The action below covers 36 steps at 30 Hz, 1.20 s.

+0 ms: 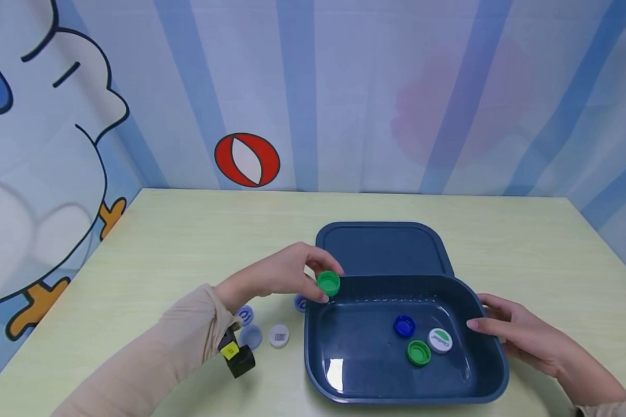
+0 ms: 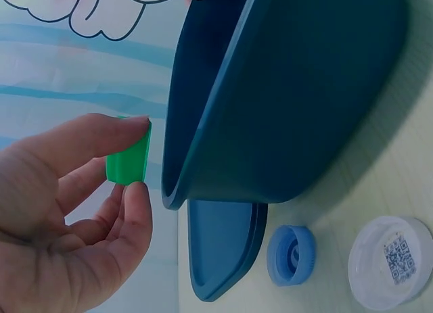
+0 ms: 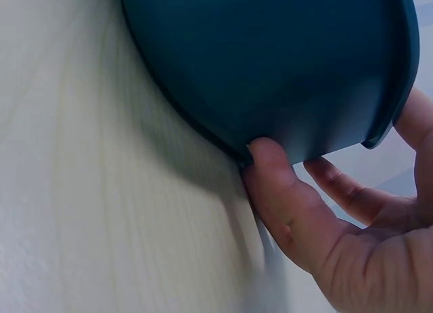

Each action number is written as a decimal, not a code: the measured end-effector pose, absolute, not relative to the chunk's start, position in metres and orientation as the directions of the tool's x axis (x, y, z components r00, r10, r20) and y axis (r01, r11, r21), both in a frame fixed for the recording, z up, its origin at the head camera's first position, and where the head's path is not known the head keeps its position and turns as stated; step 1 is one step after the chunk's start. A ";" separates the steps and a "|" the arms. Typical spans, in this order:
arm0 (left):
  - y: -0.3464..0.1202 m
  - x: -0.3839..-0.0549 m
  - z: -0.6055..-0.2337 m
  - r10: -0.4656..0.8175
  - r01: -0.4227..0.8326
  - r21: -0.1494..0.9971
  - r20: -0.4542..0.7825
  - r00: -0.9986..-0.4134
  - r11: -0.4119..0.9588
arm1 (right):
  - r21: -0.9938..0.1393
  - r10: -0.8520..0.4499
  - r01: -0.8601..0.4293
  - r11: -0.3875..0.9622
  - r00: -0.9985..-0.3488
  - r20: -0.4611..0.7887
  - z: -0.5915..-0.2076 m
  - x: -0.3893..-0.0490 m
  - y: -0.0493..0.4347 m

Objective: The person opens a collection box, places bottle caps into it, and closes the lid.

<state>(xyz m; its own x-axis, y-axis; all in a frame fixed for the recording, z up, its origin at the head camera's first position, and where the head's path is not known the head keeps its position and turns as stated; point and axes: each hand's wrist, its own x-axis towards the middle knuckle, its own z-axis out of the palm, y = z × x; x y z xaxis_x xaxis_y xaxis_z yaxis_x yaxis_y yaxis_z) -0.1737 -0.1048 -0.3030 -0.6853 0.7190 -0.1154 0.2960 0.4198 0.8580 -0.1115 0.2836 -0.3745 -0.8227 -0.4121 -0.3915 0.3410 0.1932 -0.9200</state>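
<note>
My left hand [image 1: 287, 271] pinches a green bottle cap [image 1: 328, 283] between thumb and fingers, over the left back corner of a dark blue plastic box [image 1: 370, 353]. The left wrist view shows this green cap [image 2: 128, 161] side-on, beside the box's rim. On the right, my right hand [image 1: 532, 336] grips the box's side wall, its thumb over the rim and other fingers outside. Inside the box lie a blue cap [image 1: 404, 326], another green cap [image 1: 419, 353] with its hollow side up, and a white cap [image 1: 440, 340] with a green mark.
Left of the box, a white cap with a printed code [image 1: 279, 336], a pale blue cap [image 1: 251, 336] and a blue cap [image 1: 245, 314] lie on the table [image 1: 188, 231]. Another blue cap [image 1: 300, 303] sits against the box. Behind it lies a dark blue lid [image 1: 386, 249].
</note>
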 end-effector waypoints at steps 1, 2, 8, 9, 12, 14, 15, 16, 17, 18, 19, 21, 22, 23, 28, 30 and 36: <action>-0.104 -0.174 -0.303 0.718 0.299 0.854 -0.117 -0.686 0.425 | -0.920 -0.414 0.342 0.192 -0.822 -0.391 -0.375 -0.111 0.284; -0.103 -0.173 -0.303 0.718 0.304 0.851 -0.116 -0.687 0.429 | -0.920 -0.414 0.342 0.192 -0.821 -0.392 -0.375 -0.112 0.284; -0.098 -0.173 -0.303 0.731 0.329 0.840 -0.111 -0.674 0.431 | -0.917 -0.418 0.355 0.183 -0.816 -0.399 -0.375 -0.112 0.285; -0.097 -0.173 -0.303 0.733 0.328 0.842 -0.113 -0.670 0.430 | -0.918 -0.421 0.355 0.178 -0.815 -0.398 -0.375 -0.112 0.285; -0.093 -0.172 -0.303 0.738 0.318 0.844 -0.126 -0.663 0.431 | -0.921 -0.432 0.353 0.164 -0.813 -0.389 -0.376 -0.112 0.285; -0.090 -0.172 -0.303 0.737 0.312 0.844 -0.137 -0.662 0.437 | -0.923 -0.439 0.351 0.157 -0.812 -0.384 -0.376 -0.112 0.286; -0.089 -0.172 -0.303 0.737 0.313 0.840 -0.142 -0.661 0.443 | -0.924 -0.440 0.349 0.155 -0.813 -0.381 -0.376 -0.112 0.286; -0.087 -0.172 -0.303 0.738 0.316 0.837 -0.145 -0.659 0.447 | -0.925 -0.441 0.348 0.154 -0.814 -0.379 -0.376 -0.112 0.286; -0.086 -0.172 -0.303 0.740 0.321 0.834 -0.146 -0.656 0.449 | -0.926 -0.441 0.346 0.154 -0.814 -0.377 -0.376 -0.112 0.286; -0.085 -0.172 -0.303 0.744 0.327 0.831 -0.146 -0.652 0.450 | -0.926 -0.440 0.344 0.155 -0.815 -0.377 -0.376 -0.112 0.286; -0.084 -0.172 -0.303 0.749 0.333 0.830 -0.144 -0.646 0.447 | -0.926 -0.438 0.343 0.158 -0.816 -0.377 -0.376 -0.112 0.286; -0.081 -0.172 -0.302 0.763 0.353 0.824 -0.139 -0.631 0.443 | -0.927 -0.439 0.340 0.159 -0.816 -0.375 -0.376 -0.112 0.286; -0.080 -0.172 -0.302 0.769 0.360 0.823 -0.138 -0.624 0.439 | -0.926 -0.436 0.341 0.163 -0.817 -0.377 -0.376 -0.112 0.286; -0.079 -0.172 -0.302 0.774 0.366 0.822 -0.136 -0.618 0.437 | -0.925 -0.434 0.341 0.166 -0.817 -0.379 -0.376 -0.112 0.286; -0.074 -0.172 -0.302 0.799 0.408 0.810 -0.119 -0.589 0.421 | -0.919 -0.419 0.350 0.183 -0.818 -0.394 -0.376 -0.112 0.285; -0.072 -0.173 -0.303 0.806 0.421 0.806 -0.113 -0.581 0.416 | -0.918 -0.418 0.351 0.186 -0.817 -0.397 -0.376 -0.112 0.285; -0.065 -0.173 -0.303 0.805 0.434 0.789 -0.125 -0.580 0.435 | -0.920 -0.425 0.349 0.178 -0.816 -0.392 -0.376 -0.113 0.285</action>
<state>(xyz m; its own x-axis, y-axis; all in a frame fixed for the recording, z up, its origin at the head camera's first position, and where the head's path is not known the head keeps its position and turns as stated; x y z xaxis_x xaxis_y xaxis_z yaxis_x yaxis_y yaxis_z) -0.1726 -0.0646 -0.3030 -0.5799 0.8051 -0.1249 0.4344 0.4352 0.7886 -0.1127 0.2847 -0.3762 -0.8159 -0.4253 -0.3916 0.3491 0.1776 -0.9201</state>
